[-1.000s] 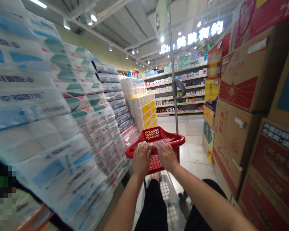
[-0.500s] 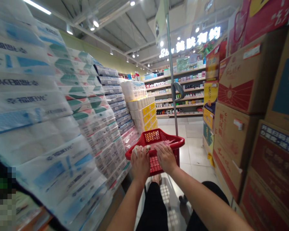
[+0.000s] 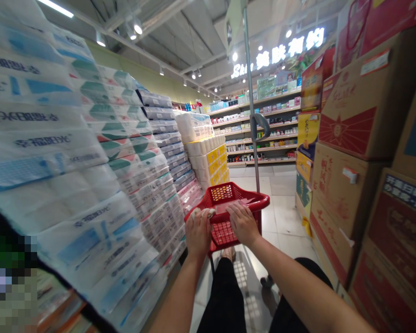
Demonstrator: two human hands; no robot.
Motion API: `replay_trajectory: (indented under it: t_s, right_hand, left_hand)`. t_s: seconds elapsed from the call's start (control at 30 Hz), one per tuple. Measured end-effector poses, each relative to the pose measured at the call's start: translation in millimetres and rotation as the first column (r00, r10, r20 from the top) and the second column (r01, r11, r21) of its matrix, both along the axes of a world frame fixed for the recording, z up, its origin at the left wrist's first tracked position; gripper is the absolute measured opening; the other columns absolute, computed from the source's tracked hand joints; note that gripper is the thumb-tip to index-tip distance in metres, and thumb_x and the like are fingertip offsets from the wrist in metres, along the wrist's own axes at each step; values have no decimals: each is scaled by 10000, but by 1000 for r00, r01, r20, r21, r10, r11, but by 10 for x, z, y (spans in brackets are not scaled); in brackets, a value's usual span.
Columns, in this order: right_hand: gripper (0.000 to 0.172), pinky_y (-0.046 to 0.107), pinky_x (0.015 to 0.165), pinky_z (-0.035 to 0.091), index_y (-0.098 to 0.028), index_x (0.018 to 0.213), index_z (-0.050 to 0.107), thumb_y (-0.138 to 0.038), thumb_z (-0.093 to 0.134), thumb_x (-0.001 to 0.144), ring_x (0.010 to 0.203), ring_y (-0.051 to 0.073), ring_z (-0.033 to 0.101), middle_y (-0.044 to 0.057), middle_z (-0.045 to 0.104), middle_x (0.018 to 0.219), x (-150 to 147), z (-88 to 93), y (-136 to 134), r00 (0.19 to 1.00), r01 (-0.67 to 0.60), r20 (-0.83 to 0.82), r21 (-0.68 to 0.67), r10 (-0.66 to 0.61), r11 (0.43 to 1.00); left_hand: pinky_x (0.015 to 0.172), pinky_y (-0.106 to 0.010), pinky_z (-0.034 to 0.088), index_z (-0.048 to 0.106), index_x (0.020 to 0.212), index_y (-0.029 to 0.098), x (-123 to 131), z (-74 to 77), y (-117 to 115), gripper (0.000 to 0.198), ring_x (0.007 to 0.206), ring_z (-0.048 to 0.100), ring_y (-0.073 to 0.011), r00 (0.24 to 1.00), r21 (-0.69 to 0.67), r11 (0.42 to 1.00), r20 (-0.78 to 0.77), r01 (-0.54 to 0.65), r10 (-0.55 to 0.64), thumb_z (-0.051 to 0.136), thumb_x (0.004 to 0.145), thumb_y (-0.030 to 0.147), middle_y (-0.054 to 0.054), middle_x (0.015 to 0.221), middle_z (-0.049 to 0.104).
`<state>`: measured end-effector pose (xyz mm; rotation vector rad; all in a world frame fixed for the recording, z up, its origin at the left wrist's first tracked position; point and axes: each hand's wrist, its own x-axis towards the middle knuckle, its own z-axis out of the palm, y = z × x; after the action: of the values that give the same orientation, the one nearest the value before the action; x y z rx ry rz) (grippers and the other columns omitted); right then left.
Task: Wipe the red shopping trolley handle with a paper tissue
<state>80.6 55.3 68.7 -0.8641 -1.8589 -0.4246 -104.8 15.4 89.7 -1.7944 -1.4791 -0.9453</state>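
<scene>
A red plastic shopping basket cart (image 3: 249,200) rolls ahead of me in a shop aisle. My left hand (image 3: 197,231) is curled over its near rim and also clutches a crumpled whitish wad (image 3: 203,213). My right hand (image 3: 241,223) lies on the rim beside it, fingers closed over the edge. A grey metal pole (image 3: 252,115) with a curved handle rises from the cart's far side. My dark-trousered legs show below the basket.
Stacked packs of toilet paper (image 3: 100,152) wall the left side. Piled cardboard boxes (image 3: 353,138) line the right. A tiled floor (image 3: 280,208) runs forward to shelves of bottles (image 3: 260,134) under a lit sign.
The view has shifted slightly as I move along the aisle with the cart. Both hands keep the same hold on the basket rim.
</scene>
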Motion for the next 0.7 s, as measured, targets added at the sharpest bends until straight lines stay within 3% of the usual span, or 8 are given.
replay_trajectory:
  t_s: [0.13, 0.3, 0.5, 0.63, 0.7]
  right_hand:
    - [368, 418, 1078, 298, -192, 1262, 556, -159, 420, 922, 1238, 220, 470, 62, 602, 1265, -17, 8, -10, 1000, -3, -4, 4, 3, 1000]
    - [369, 420, 1084, 289, -188, 1263, 555, -154, 417, 923, 1243, 221, 464, 61, 600, 1266, 1, 11, -9, 1000, -3, -10, -16, 3, 1000]
    - [367, 410, 1093, 269, -188, 1272, 550, -165, 407, 935, 1257, 214, 451, 61, 592, 1281, 3, -5, 2, 1000, -7, 3, -3, 7, 1000]
    - [373, 412, 1093, 268, -196, 1283, 543, -165, 408, 936, 1274, 220, 434, 54, 592, 1280, 3, -6, 3, 1000, -2, -6, -28, 2, 1000]
    - [380, 408, 1092, 270, -196, 1294, 532, -169, 416, 933, 1284, 219, 425, 56, 583, 1294, 11, -4, 3, 1000, -13, 17, -28, 14, 1000]
  left_hand:
    - [988, -492, 400, 559, 1208, 148, -11, 43, 55, 356, 1167, 506, -275, 986, 21, 994, 128, -111, 108, 331, 955, 250, -136, 1181, 605]
    - [1071, -471, 329, 492, 1305, 218, 97, 34, 15, 380, 1289, 414, -251, 997, -50, 997, -38, 62, -64, 382, 942, 228, -89, 1306, 545]
    - [1023, -470, 366, 531, 1246, 167, 74, 44, 79, 366, 1179, 499, -263, 993, -43, 995, 71, -93, 96, 322, 955, 239, -117, 1211, 594]
    - [1111, -473, 273, 436, 1362, 240, 177, -2, 54, 442, 1318, 381, -251, 997, -75, 997, -75, -4, -1, 381, 927, 184, -74, 1356, 507]
    - [1122, -479, 256, 422, 1375, 242, 186, -9, 44, 442, 1313, 391, -248, 997, -79, 997, -82, -20, 14, 379, 937, 204, -74, 1359, 511]
